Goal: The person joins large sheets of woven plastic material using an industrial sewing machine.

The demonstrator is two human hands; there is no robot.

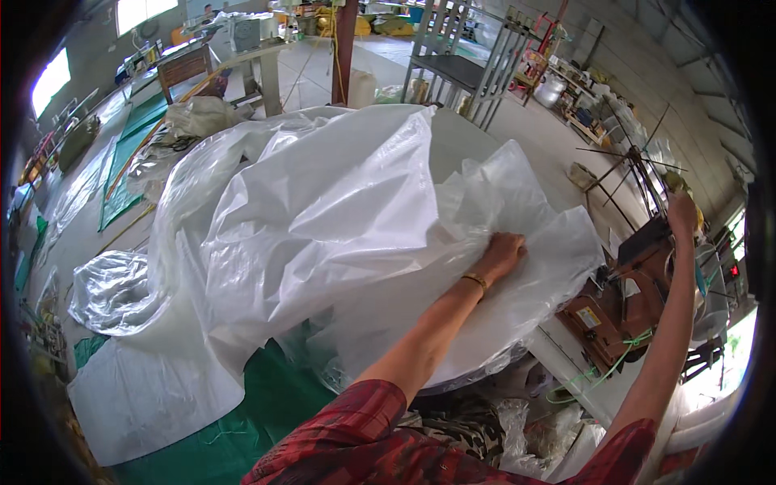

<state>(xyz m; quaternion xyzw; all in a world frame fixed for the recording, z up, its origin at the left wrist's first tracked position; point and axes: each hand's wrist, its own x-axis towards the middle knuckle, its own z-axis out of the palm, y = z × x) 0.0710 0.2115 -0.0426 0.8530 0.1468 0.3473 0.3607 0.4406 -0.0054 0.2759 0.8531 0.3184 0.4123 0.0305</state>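
A large white translucent plastic sheet (323,194) lies in loose folds over the work table and drapes down at the left. My left hand (503,254), with a gold-coloured band at its wrist, is closed on a bunched part of the sheet on the right. Raised at the far right, my right hand (683,214) is by the upper part of a brown sewing machine (598,323), next to a dark metal rod stand (634,158). Its fingers look curled; whatever they may hold is hidden.
Green sheeting (275,396) hangs below the plastic in front. Beyond the table stand a grey metal rack (461,69) and a red-brown post (344,52). Crumpled clear plastic (198,117) lies at the back left. A pale green cord (630,346) hangs by the machine.
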